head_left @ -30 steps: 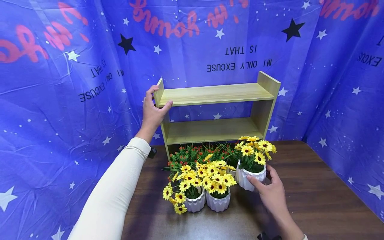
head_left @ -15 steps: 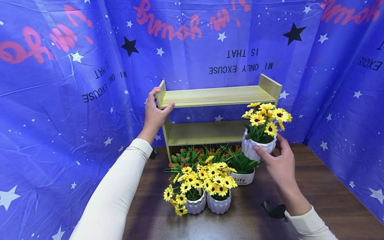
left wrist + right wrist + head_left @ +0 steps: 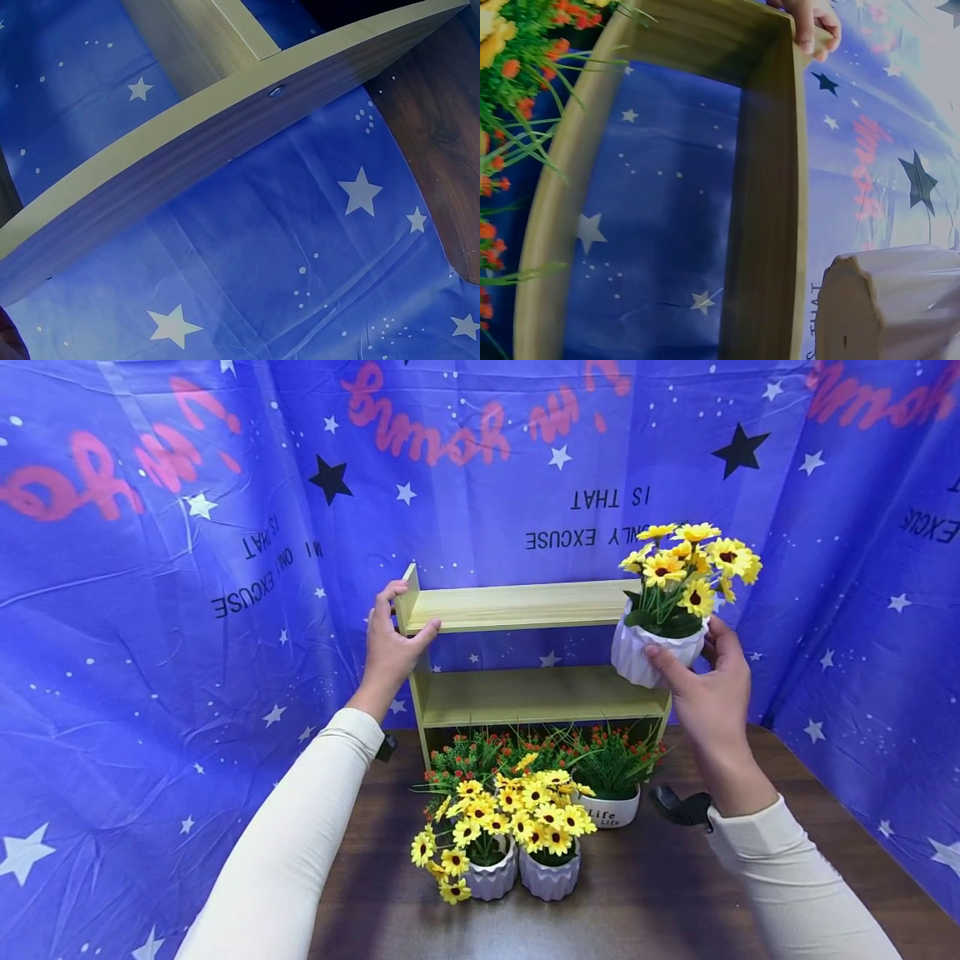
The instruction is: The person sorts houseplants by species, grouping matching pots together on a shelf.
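My left hand (image 3: 392, 652) grips the upper left corner of a two-tier wooden shelf (image 3: 517, 607), thumb at the top board's front edge and fingers by the side panel. In the right wrist view, the left hand's fingers (image 3: 804, 22) show at that corner. My right hand (image 3: 712, 693) holds a white fluted flowerpot (image 3: 651, 653) of yellow artificial daisies by its side. The pot is raised in front of the top board's right end, hiding the right side panel's upper part. Its base (image 3: 847, 315) shows low in the right wrist view.
Two more potted yellow daisies (image 3: 487, 878) (image 3: 551, 878) stand side by side on the dark wooden table (image 3: 420, 927). Behind them are red-flowered green plants (image 3: 465, 758), one in a white pot lettered "Life" (image 3: 613, 812). A blue star-printed cloth (image 3: 480, 510) hangs behind and beside the table.
My right hand has lifted the potted daisies from low over the table up to the top board's height, uncovering the "Life" pot. My left hand keeps its grip on the shelf.
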### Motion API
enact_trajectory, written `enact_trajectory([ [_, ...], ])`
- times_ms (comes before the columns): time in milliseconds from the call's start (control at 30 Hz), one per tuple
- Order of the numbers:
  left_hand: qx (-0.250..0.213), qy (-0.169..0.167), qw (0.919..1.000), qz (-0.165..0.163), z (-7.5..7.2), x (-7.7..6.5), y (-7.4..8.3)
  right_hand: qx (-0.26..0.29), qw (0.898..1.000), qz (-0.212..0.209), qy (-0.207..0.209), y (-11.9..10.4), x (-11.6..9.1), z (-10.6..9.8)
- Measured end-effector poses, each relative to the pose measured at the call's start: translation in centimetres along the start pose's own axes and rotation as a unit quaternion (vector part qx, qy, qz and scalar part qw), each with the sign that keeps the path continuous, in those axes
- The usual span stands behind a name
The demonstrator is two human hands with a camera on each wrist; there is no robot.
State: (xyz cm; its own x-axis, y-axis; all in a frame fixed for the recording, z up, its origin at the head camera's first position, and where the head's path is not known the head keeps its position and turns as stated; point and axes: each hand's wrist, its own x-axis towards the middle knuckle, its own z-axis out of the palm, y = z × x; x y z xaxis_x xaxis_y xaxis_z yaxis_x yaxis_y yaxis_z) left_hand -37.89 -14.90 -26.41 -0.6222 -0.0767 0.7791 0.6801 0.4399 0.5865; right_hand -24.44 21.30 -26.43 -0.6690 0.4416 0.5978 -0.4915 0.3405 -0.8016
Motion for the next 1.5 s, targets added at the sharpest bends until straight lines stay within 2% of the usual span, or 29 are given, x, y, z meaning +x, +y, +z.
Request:
enact_trajectory([
  [200,0.001,-0.001,1.0000,0.000,0.1,0.1,0.0,0.005,1.000,0.015,-0.007,-0.7,1.9,0.9],
  [333,0.004,0.001,1.0000,0.000,0.0,0.0,0.0,0.009,1.000,0.006,-0.007,-0.9,2.8,1.7],
  [467,-0.002,0.000,1.0000,0.006,-0.1,0.0,-0.1,0.055,0.998,0.006,-0.009,-0.8,3.6,2.6],
  [567,-0.003,0.000,1.0000,0.006,0.0,0.0,-0.2,0.086,0.996,0.021,-0.015,-0.6,4.2,3.3],
  [667,0.000,0.003,1.0000,0.002,0.2,-0.1,-0.2,0.084,0.996,0.037,-0.013,-0.5,4.8,3.8],
  [767,-0.001,0.005,1.0000,0.002,0.3,0.0,-0.2,0.062,0.997,0.055,-0.006,-0.6,5.4,4.2],
  [933,-0.003,0.008,0.9999,0.007,0.4,0.1,-0.2,-0.017,0.999,0.046,0.002,-0.8,6.3,4.8],
  [1167,0.043,0.013,0.9981,0.043,0.0,0.3,-0.5,-0.103,0.994,0.026,0.002,-0.6,7.3,5.4],
  [1500,-0.016,-0.005,0.9993,0.034,0.1,0.7,-0.6,-0.149,0.989,0.020,-0.011,0.3,9.1,6.3],
])
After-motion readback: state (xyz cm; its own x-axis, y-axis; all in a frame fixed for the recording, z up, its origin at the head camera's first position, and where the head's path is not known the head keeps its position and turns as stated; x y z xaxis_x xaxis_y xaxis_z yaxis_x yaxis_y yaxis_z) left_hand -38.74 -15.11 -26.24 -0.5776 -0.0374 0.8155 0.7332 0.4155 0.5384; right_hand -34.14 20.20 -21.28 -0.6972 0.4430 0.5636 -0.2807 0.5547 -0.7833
